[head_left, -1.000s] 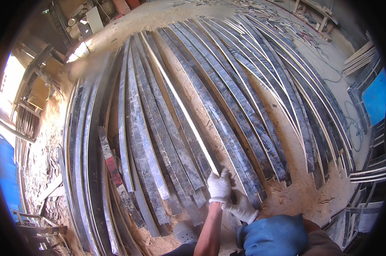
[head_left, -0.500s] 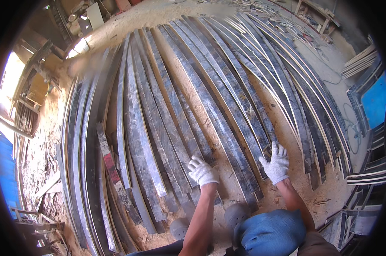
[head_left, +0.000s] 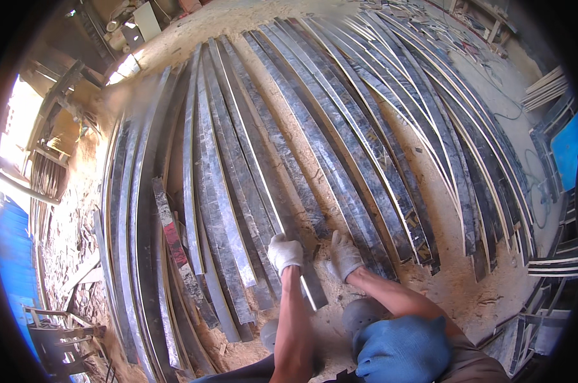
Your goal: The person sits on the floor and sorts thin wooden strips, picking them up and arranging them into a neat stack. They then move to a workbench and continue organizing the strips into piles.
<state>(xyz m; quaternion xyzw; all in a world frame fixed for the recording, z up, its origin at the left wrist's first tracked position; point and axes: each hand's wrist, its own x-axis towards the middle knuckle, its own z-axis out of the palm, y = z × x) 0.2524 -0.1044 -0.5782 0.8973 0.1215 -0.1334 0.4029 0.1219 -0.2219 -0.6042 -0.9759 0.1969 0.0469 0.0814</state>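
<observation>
My left hand [head_left: 285,253], in a pale knitted work glove, is closed around a long dark board strip [head_left: 276,210] near its close end. The strip is tilted so its pale edge shows. Just to the right, my right hand [head_left: 344,256], gloved the same way, is open, thumb apart from the fingers, and seems to hold nothing. It is nearest the close end of another dark strip [head_left: 311,217] and a wide dark strip [head_left: 359,223] to its right. Many similar strips lie side by side, running away from me.
Sawdust-covered ground [head_left: 455,300] shows between and around the strips. My grey shoes [head_left: 364,313] stand close to the strip ends. Scrap wood [head_left: 78,255] is heaped on the left. Dark frames and a blue panel [head_left: 567,153] stand on the right.
My left hand has moved slightly left and closed on a strip, which is now tilted up on edge. My right hand has swung left from the strips on the right, near my left hand.
</observation>
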